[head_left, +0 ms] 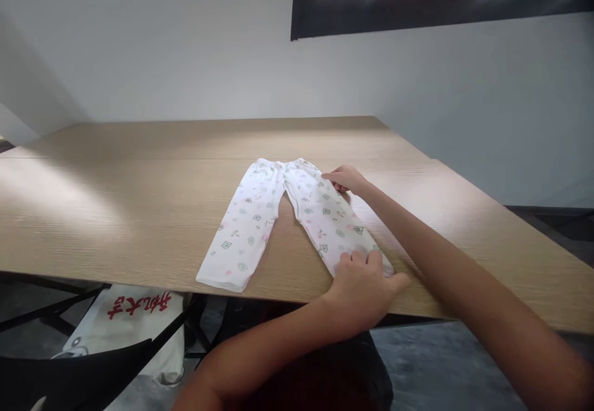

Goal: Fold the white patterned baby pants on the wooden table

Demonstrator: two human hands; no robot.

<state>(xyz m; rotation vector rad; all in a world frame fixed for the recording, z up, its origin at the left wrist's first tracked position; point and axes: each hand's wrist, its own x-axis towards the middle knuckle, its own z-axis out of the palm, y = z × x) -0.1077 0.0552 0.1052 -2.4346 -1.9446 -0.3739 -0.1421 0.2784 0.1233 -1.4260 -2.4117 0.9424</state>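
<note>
A pair of small white pants (250,225) with a print of little green, pink and grey figures lies spread on the wooden table. The waistband points away from me and the two legs fan toward the front edge. My left hand (359,290) rests on the lower end of the right leg, fingers laid on the cloth and thumb spread to the right; it covers part of the hem. Farther up, my right hand (347,179) grips the outer edge of the same leg between thumb and index finger, the other fingers curled under.
The light wooden table (139,213) reaches back to a grey wall (185,46) with a dark-framed window (371,18) at upper right. Below the front edge at left are a cream cloth bag (139,312) with red characters and a black chair part (93,367).
</note>
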